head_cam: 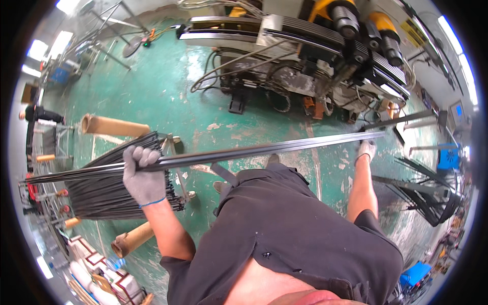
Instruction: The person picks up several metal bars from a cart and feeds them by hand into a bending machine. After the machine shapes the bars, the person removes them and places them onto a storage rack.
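Note:
My left hand (pixel 144 176), in a grey work glove with a blue cuff edge, is closed around long, thin dark metal profiles (pixel 244 151). They run across in front of my body, from the far left to near my right hand. My right hand (pixel 367 148), also gloved, is just below their right end. Its fingers are partly hidden, so whether it grips the profiles or only touches them is unclear. Beneath my left hand, a thick stack of black bars (pixel 110 194) lies on a metal stand (pixel 181 179).
Ahead is a large machine (pixel 282 72) with yellow-and-black motor units (pixel 345 17) and hanging cables. Cardboard tubes (pixel 116 126) stick out around the stack. More dark bars rest on a rack (pixel 423 190) at right. Another person (pixel 42 113) is at the far left. The floor (pixel 152 91) is worn green.

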A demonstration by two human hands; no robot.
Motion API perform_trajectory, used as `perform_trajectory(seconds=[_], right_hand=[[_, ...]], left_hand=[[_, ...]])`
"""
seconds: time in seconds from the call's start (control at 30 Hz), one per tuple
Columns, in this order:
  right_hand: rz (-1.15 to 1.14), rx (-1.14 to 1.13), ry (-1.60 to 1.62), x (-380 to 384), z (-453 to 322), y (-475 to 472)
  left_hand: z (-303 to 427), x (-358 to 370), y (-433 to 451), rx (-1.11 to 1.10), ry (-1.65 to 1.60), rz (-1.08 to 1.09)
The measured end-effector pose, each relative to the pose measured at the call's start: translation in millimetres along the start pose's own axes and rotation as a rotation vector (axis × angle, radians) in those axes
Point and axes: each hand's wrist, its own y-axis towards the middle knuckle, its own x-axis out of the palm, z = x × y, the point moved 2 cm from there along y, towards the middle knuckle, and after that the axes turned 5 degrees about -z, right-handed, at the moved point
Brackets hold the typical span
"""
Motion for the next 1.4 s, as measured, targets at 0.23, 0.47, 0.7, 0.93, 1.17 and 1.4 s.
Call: perform_trajectory(seconds=[0.23, 0.47, 0.7, 0.93, 1.17, 1.4], right_hand=[[-0.737, 0.414, 1.181, 106.4, -38.3, -90.9], [-0.565, 0.108, 1.057, 76.1, -91.8, -4.3], [-0.292, 0.015, 1.094, 135.6, -179.6, -22.3], [-0.475, -0.1, 1.055, 207.2, -248.3, -24.7], [-0.482, -0.443, -0.108, 240.2, -256.2, 11.7], [0.051, -0.731, -1.303, 255.1, -237.7, 60.5]], left_hand=[[-202.3, 76.0, 50.8, -0.383, 0.142, -0.1], [-149.1, 101.1, 183.4, -0.292, 0.172, -0.422], [-174.1, 69.5, 305.3, -0.265, 0.247, -0.248], [-221.0, 80.6, 396.9, -0.406, 0.277, -0.1], [-314.5, 79.6, 424.6, -0.535, 0.186, 0.017], [-337.8, 91.4, 420.8, -0.686, 0.122, -0.098]])
